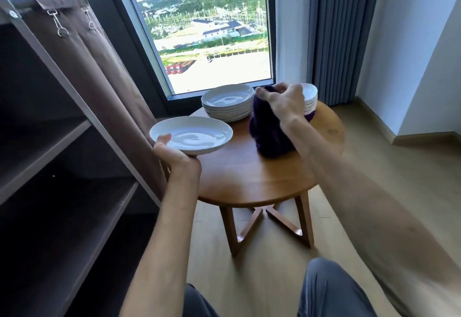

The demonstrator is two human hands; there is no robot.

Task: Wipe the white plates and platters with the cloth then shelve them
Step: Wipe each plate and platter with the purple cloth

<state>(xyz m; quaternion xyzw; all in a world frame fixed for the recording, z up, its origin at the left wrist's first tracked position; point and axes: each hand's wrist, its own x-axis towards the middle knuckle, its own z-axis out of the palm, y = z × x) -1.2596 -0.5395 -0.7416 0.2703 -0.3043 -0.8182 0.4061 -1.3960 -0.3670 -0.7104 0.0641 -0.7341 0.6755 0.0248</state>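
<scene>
**One plate in your left hand, the cloth pinched in your right**

Take the round wooden table (249, 179) as your landmark. Your left hand (174, 154) holds a single white plate (190, 134) at the table's left edge, level and lifted clear of the tabletop. Your thumb lies on the near rim and the rest of your fingers are curled underneath, so the grip is closed on the plate.

Your right hand (284, 103) reaches over the far right part of the table. Its fingertips are pinched together on the top of the dark purple cloth (268, 129), which hangs down in a bunch from your grip; its lower folds rest on the tabletop, right of the table's middle.

At the far side of the table, nearest the window (207, 32), sits a stack of white plates (228, 102). To the right of that stack, at the table's far right edge and partly hidden behind your right hand, stands a second, taller stack of smaller white dishes (310, 102). You cannot tell from here how many pieces are in either stack.

Left of the table stands the dark shelf unit (62, 167), its brown fabric cover (99, 67) drawn back toward the table side. The shelves you can see hold no dishes. The held plate sits just in front of that cover's edge.
</scene>
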